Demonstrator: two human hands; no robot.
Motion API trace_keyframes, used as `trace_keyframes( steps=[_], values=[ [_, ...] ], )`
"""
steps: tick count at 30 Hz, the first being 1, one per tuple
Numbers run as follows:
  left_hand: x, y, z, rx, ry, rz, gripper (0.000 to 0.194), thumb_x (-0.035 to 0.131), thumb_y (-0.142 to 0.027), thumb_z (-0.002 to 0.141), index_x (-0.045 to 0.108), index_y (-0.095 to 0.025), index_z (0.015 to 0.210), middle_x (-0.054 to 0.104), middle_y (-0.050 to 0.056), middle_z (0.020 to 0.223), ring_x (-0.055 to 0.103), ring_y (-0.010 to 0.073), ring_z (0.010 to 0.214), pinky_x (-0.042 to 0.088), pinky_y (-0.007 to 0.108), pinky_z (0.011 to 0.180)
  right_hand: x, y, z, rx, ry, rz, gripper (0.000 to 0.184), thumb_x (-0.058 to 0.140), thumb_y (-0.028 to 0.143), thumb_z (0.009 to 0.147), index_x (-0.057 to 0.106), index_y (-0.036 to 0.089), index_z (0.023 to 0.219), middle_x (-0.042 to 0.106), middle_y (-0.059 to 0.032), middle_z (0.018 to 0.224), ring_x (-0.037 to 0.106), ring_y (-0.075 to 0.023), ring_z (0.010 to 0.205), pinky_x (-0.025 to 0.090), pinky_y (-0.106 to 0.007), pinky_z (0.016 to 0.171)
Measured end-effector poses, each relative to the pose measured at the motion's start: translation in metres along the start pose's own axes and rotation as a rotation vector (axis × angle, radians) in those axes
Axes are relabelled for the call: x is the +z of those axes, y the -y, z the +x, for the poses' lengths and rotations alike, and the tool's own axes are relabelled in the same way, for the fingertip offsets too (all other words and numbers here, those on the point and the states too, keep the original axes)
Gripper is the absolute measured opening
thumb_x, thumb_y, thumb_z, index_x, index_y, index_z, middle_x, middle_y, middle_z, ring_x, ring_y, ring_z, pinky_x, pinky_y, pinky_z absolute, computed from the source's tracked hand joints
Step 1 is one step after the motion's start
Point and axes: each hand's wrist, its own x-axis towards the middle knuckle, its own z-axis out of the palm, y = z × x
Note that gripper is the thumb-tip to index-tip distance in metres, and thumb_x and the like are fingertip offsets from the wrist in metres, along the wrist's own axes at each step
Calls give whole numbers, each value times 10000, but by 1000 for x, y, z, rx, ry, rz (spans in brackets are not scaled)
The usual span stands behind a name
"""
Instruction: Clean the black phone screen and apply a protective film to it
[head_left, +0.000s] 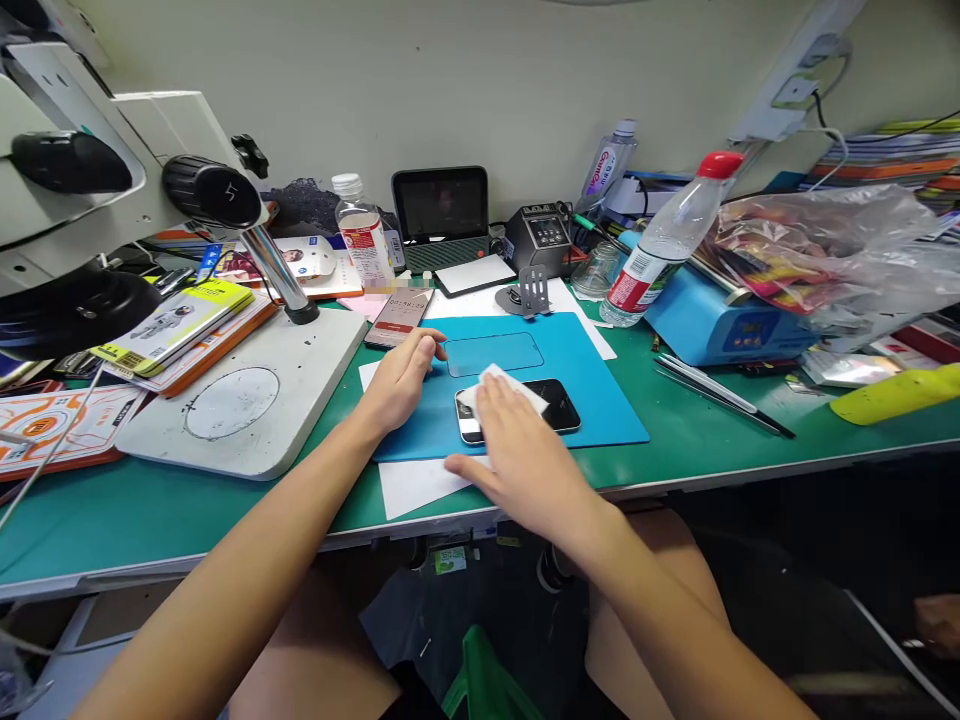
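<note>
My right hand presses a folded white wipe flat onto the screen of a black phone, its thumb out to the left. The phone lies face up on a blue mat, its left part bordered in white. At the mat's left side rests my left hand, loosely open, fingers slightly bent and holding nothing I can see. Its fingertips are close to a clear, dark-edged screen protector on the mat; whether they touch it I cannot tell. Behind that hand lies another phone with a lit timer.
A microscope stand with its overhanging head fills the left. Behind the mat are a phone holder, a small screen device and a bottle. Tweezers, a red-capped bottle and a blue device sit right.
</note>
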Motion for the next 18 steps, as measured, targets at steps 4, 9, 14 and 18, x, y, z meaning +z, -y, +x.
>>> trace_keyframes(
  steps=[4, 9, 14, 18],
  values=[
    [-1, 0, -1, -1, -10, -24, 477, 263, -549, 1042, 584, -202, 1106, 672, 60, 968, 581, 192, 819, 469, 333, 782, 4, 18, -3, -74, -16, 36, 974, 419, 723, 918, 353, -43, 1516, 266, -273, 1611, 209, -347, 1524, 246, -496, 1240],
    [0, -7, 1, 38, 55, 76, 405, 283, -447, 1050, 592, -210, 939, 647, 43, 890, 573, 195, 807, 439, 328, 757, -4, -30, -35, -55, -29, 54, 831, 351, 655, 980, 323, 58, 1558, 263, -195, 1636, 220, -291, 1531, 282, -511, 1226],
    [1, -12, 2, 67, 122, 254, 371, 410, -347, 992, 426, -216, 645, 482, -10, 643, 470, 168, 630, 347, 309, 618, -3, -28, -5, 113, -11, 13, 925, 313, 714, 954, 368, -17, 1518, 310, -267, 1599, 237, -343, 1518, 261, -534, 1226],
    [-1, -11, -1, 21, 94, 186, 355, 430, -322, 969, 428, -212, 631, 445, -25, 605, 431, 152, 592, 326, 297, 587, 2, 17, 8, 20, -8, 16, 1012, 377, 745, 916, 347, -76, 1507, 263, -294, 1603, 209, -372, 1520, 231, -506, 1243]
  ],
)
